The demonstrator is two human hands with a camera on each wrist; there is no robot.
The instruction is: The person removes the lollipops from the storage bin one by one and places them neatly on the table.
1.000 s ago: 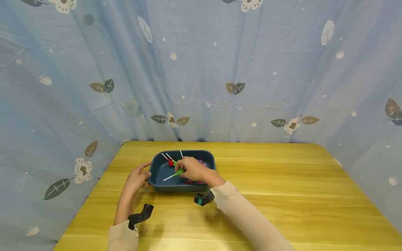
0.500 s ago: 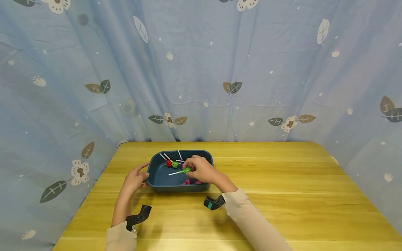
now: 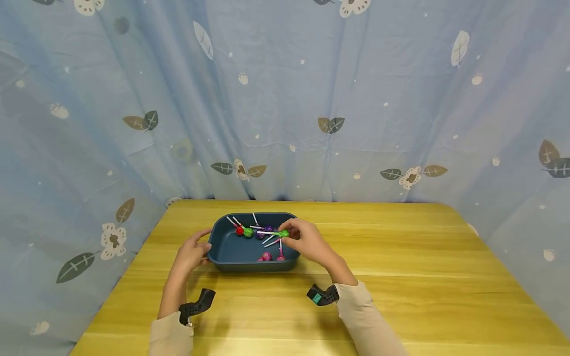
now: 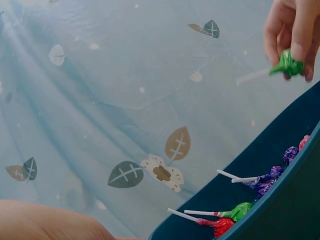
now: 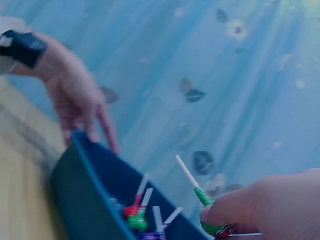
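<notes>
My right hand (image 3: 307,241) pinches a green-wrapped lollipop (image 3: 283,234) by its candy head, above the right part of a dark blue plastic bin (image 3: 253,267). Its white stick points left. My left hand (image 3: 190,254) holds the bin's left end, thumb at the rim. Inside, a red lollipop (image 3: 239,231) and another green one lie side by side toward the back left, sticks pointing back. Purple lollipops (image 4: 272,174) lie in the middle of the back. Pink lollipops (image 3: 265,256) lie near the front right wall.
The bin stands on a wood-grain table (image 3: 401,267), toward its back left. A blue curtain (image 3: 285,99) with leaf and flower prints hangs behind and along the sides. Black camera mounts (image 3: 197,306) sit on both wrists.
My right hand has moved right with the green lollipop, from the bin's middle to its right side, and now more purple and pink lollipops show. The left hand stays at the bin.
</notes>
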